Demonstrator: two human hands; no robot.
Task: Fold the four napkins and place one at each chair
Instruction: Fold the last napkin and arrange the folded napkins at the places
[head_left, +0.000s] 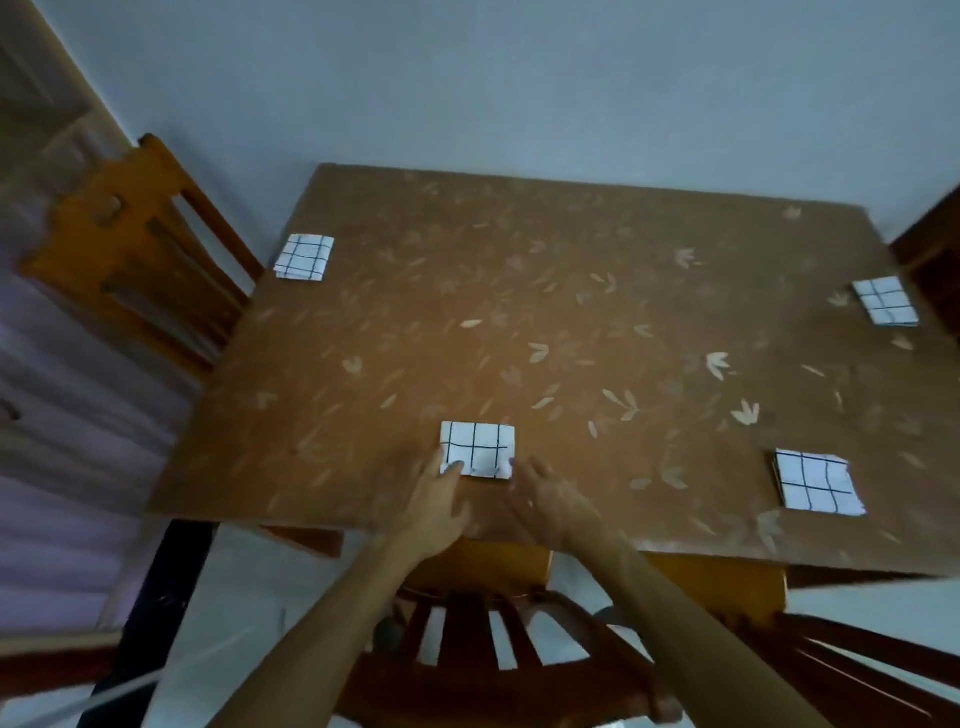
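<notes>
Both my hands are flat and open, fingers straight, gripping nothing. Left hand (441, 499) fingertips rest on the near-left corner of the folded napkin (478, 448) lying at the near edge of the table (519, 312), above the near chair (467, 649). Right hand (556, 499) fingertips are at its near-right corner; contact is blurred. Other folded napkins: far-left napkin (304, 258) by the left chair (130, 249), far-right napkin (885, 301), near-right napkin (818, 480).

On table (519, 312): far-L napkin (304, 257), far-R napkin (884, 301), near-R napkin (815, 480), near-ctr napkin (478, 448).
</notes>
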